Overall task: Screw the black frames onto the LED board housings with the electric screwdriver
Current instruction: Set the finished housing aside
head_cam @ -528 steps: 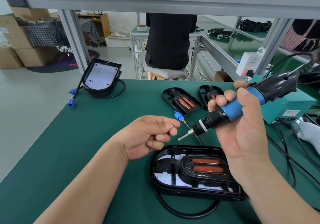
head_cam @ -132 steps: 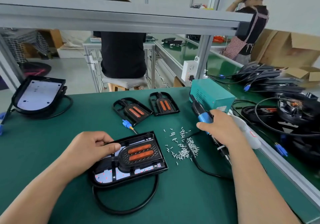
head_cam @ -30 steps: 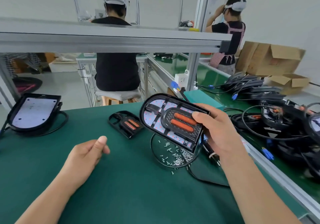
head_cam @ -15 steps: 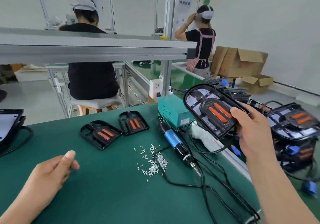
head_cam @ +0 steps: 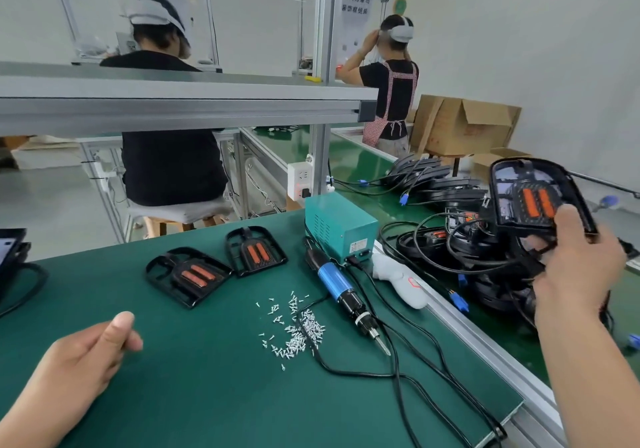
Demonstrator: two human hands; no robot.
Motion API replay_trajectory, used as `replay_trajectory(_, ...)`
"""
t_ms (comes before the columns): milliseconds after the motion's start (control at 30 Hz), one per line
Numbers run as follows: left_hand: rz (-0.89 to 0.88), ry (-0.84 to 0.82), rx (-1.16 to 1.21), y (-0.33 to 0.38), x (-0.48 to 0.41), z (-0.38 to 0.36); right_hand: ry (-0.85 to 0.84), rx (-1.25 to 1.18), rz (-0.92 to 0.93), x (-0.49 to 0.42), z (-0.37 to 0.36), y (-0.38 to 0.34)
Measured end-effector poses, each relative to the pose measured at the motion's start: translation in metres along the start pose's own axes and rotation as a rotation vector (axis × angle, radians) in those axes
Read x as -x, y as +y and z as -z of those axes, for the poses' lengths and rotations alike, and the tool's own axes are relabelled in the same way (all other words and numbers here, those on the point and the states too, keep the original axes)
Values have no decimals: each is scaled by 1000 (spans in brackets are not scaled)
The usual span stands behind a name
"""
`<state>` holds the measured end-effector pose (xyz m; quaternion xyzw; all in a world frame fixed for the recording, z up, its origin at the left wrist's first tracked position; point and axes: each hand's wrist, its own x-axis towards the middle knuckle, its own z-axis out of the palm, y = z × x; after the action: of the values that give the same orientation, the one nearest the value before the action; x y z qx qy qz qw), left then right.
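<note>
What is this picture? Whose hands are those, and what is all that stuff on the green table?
The camera sits on a worker's head, so you are looking down at that person's own two hands. The right hand holds an LED board housing with its black frame on, out past the table's edge, above a pile of black units and cables. The left hand is loose and holds nothing. On the green table lie a blue electric screwdriver, a little heap of silver screws, a loose black frame and a second black frame. A teal box stands behind the screwdriver.
</note>
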<state>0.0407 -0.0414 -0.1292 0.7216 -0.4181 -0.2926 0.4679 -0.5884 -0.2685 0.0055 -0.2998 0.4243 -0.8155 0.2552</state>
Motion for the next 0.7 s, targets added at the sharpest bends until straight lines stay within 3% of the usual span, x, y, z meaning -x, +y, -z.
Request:
replay_trajectory(300, 5, -15, 13, 0, 0, -1, 70, 40, 30, -16, -3, 7)
replay_trajectory(467, -24, 3, 28, 10, 7, -8, 128, 331, 99, -23, -4, 19)
replay_trajectory(700, -69, 20, 55, 26, 15, -17, 71, 797, 225, -51, 15, 50)
